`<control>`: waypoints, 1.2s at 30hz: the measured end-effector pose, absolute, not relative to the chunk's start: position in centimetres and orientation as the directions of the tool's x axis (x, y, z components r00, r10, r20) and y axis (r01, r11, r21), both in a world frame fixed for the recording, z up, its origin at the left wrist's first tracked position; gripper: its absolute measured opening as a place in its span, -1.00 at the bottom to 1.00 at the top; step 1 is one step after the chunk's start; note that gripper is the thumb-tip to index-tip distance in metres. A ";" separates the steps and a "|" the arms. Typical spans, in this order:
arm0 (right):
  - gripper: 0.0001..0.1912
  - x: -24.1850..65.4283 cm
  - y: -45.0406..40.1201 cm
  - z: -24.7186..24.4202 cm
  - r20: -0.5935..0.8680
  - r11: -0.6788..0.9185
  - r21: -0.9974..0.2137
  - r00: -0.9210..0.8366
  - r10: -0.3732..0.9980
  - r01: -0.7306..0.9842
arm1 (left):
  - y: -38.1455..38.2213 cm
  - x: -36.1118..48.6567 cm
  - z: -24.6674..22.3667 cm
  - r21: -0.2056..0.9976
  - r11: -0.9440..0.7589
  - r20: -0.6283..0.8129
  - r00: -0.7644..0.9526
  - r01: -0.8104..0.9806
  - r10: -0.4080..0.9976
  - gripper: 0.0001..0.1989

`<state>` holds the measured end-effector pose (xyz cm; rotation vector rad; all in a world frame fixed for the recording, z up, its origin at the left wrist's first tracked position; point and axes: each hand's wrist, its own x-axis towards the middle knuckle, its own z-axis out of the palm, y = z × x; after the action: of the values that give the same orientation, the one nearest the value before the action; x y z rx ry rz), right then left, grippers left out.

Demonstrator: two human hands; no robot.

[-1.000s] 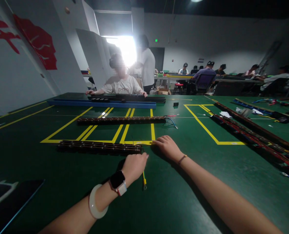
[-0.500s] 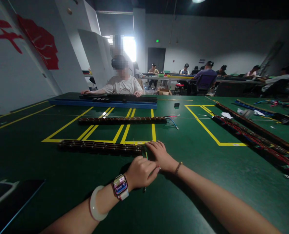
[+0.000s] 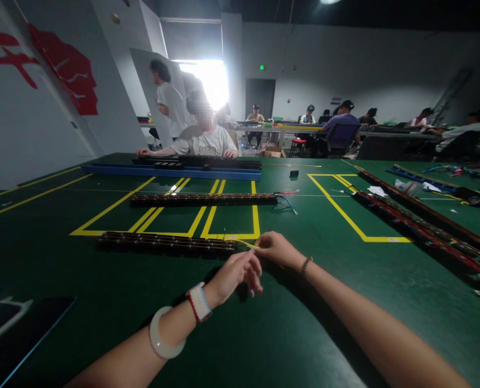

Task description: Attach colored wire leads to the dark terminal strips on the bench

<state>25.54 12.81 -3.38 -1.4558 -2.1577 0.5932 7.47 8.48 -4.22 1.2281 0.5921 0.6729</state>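
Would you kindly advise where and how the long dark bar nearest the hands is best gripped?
Probably best around the middle of the dark bar, from above, gripping across its narrow width. It lies flat and long, with its mid-length uncovered; at its right end, a yellow wire runs to the right hand, and the left hand is close by.

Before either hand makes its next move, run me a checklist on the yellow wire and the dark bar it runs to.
1. Right hand grips the thin yellow wire: ok.
2. Wire runs to the right-hand end of the long dark bar with metallic dots: ok.
3. Left hand clear of the wire: cannot tell; it is right beside it, contact unclear.
4. Wire's far tip visible: not ok; it is hidden at the right hand.
5. Second long dark bar with red and blue leads apart from both hands: ok.
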 end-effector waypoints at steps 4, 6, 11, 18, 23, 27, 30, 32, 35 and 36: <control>-0.82 25.3 12.7 -3.6 0.116 0.275 -0.735 -0.284 0.952 0.620 | 8.6 7.8 -4.2 0.867 0.429 -0.131 0.714 -0.255 0.688 -0.56; -0.85 25.1 12.4 -3.6 0.163 0.289 -0.719 -0.251 0.954 0.631 | 8.7 7.9 -4.2 0.803 0.514 -0.186 0.693 -0.302 0.697 -0.55; -0.92 24.6 11.4 -3.3 0.375 0.458 -0.507 -0.292 0.880 0.730 | 9.0 8.1 -4.3 0.698 0.550 -0.205 0.609 -0.459 0.767 -0.56; -0.76 24.8 10.6 -3.8 0.467 0.705 0.193 -0.696 0.546 0.683 | 9.7 8.2 -5.2 0.634 0.458 -0.133 0.496 -0.623 0.858 -0.75; -0.75 23.8 9.6 -3.5 0.377 0.721 0.361 -0.799 0.468 0.592 | 9.7 8.1 -5.1 0.678 0.442 -0.190 0.441 -0.588 0.877 -0.80; -0.75 22.3 8.3 -2.5 0.365 0.699 0.332 -0.770 0.524 0.633 | 9.6 8.0 -4.9 0.711 0.435 -0.262 0.365 -0.553 0.893 -0.92; -0.76 21.6 7.6 -1.3 0.372 0.639 0.226 -0.671 0.641 0.735 | 9.6 8.1 -4.8 0.706 0.428 -0.261 0.355 -0.564 0.898 -0.94; -0.76 21.4 7.3 -0.7 0.373 0.582 0.173 -0.600 0.708 0.795 | 9.6 8.1 -4.8 0.709 0.426 -0.259 0.355 -0.562 0.898 -0.94; -0.69 21.4 7.0 -0.3 0.301 0.521 0.155 -0.542 0.785 0.840 | 9.6 8.1 -4.8 0.724 0.422 -0.252 0.360 -0.546 0.898 -0.91; -0.70 21.5 6.9 -0.3 0.260 0.517 0.156 -0.540 0.801 0.842 | 9.6 8.2 -4.8 0.726 0.418 -0.244 0.364 -0.546 0.899 -0.90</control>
<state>21.49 6.91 -0.28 -1.4181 -2.5978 -0.3962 8.16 9.58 -4.78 0.5947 0.6927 1.0029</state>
